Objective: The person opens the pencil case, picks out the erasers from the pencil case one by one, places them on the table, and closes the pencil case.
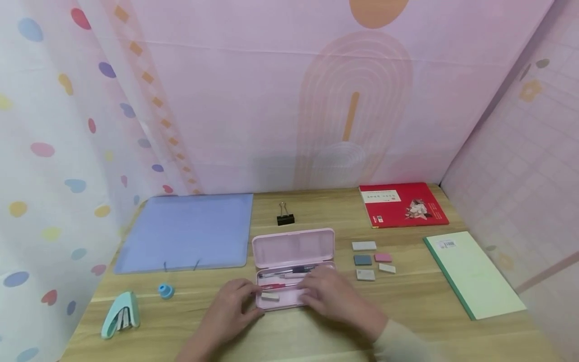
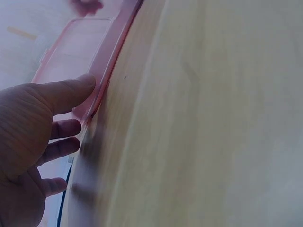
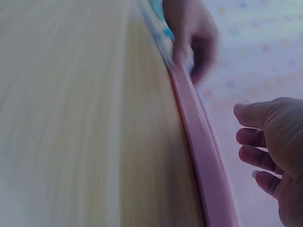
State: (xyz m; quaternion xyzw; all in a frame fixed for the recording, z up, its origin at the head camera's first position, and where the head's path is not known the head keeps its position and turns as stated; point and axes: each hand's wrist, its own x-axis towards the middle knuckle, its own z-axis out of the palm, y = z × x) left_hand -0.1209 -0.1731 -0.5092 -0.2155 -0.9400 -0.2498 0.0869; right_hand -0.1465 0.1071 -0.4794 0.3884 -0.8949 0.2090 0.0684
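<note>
A pink pencil case [image 1: 293, 249] lies with its lid swung back. In its tray are a red pen [image 1: 274, 286], a dark-capped pen [image 1: 276, 274] and a whitish eraser [image 1: 270, 296]. My left hand [image 1: 230, 307] holds the case's left end, the thumb [image 2: 71, 92] along its near edge and the fingers past the corner. Over the right part of the tray hovers my right hand [image 1: 332, 294], covering the pens' right ends. Seen from the right wrist, its fingers [image 3: 255, 156] are loosely bent with nothing between them and the thumb.
Several erasers [image 1: 364, 246] lie right of the case. Behind it stands a black binder clip [image 1: 285, 219]. A blue folder [image 1: 190, 231], a mint stapler [image 1: 121, 314] and a small blue item [image 1: 166, 290] are left; a red book [image 1: 402, 206] and a green notebook [image 1: 475, 276] lie right.
</note>
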